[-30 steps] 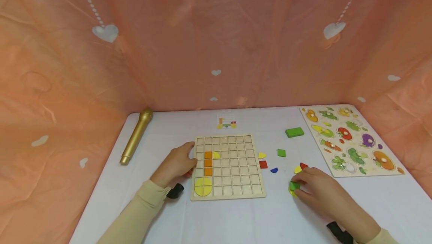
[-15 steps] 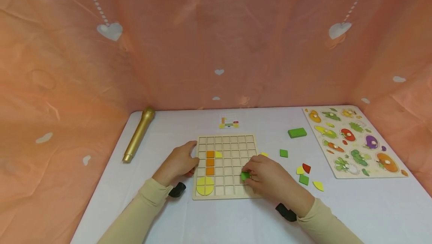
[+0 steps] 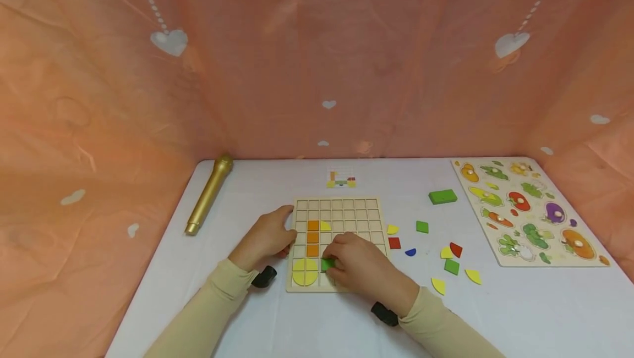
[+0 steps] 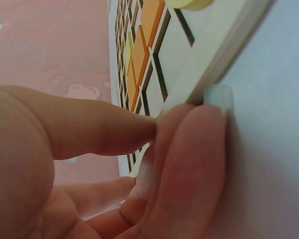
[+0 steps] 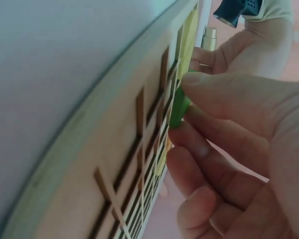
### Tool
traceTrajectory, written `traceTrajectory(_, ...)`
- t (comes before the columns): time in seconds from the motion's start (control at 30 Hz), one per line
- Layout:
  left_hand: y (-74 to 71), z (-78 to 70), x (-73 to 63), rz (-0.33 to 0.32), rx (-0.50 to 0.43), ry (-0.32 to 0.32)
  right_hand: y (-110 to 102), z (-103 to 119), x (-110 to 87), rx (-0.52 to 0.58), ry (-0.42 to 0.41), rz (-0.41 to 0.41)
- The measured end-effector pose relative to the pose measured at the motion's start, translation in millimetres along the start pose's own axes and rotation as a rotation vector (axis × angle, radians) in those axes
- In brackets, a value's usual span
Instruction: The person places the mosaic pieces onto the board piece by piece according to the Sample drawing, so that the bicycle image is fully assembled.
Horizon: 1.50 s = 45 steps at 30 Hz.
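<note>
A wooden grid board lies flat in the middle of the head view. My left hand grips its left edge; in the left wrist view the thumb presses on the rim and fingers curl against the side. Between thumb and fingers, my right hand pinches a green square tile, low over the lower left of the grid. Beside that tile sits a yellow circle of quarter pieces. Above it, three orange squares form a column, with a yellow quarter-circle at the top one's right.
Right of the board lie loose tiles: a red square, a blue half-circle, green squares and yellow quarter-circles. A green block, a vegetable puzzle, a pattern card and a gold microphone surround them.
My right hand has picked up the green square from the loose tiles and carried it left across the board to beside the yellow circle. My left hand has stayed at the board's edge.
</note>
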<state>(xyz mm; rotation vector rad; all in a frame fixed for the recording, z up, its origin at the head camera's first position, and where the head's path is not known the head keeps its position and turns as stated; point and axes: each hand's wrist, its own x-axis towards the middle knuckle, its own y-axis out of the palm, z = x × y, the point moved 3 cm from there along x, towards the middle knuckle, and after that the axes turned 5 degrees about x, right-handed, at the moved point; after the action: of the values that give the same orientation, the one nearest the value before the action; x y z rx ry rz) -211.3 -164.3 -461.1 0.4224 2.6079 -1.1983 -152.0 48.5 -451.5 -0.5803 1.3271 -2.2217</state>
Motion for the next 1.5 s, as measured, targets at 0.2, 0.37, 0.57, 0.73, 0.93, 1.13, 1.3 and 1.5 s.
traceTrajectory(0.2,-0.8,0.5,0.1,0.001,0.004,-0.017,3.2,1.8,2.1,-0.004,0.011,0.007)
traceTrajectory(0.37,-0.2,1.1,-0.7,0.007,0.001,-0.03,5.9,3.2,2.3,-0.007,0.016,0.008)
traceTrajectory(0.57,0.9,0.9,-0.8,0.008,-0.004,-0.024,6.9,3.3,1.1,-0.009,0.017,-0.006)
traceTrajectory(0.73,1.3,0.8,-0.9,0.011,0.0,-0.021,8.2,2.3,0.8,-0.008,0.023,-0.006)
traceTrajectory(0.93,1.7,-0.4,0.4,0.018,-0.001,-0.016,8.3,1.6,0.3,0.0,0.036,-0.003)
traceTrajectory(1.13,1.2,0.2,1.6,0.016,-0.005,-0.019,7.9,1.9,1.4,-0.004,0.039,0.0)
traceTrajectory(1.3,1.1,0.3,2.5,0.019,-0.007,-0.015,8.0,2.2,2.1,-0.019,0.039,0.001)
traceTrajectory(1.5,-0.2,-0.2,3.5,0.019,0.0,-0.027,0.9,0.6,1.0,-0.013,0.023,-0.013)
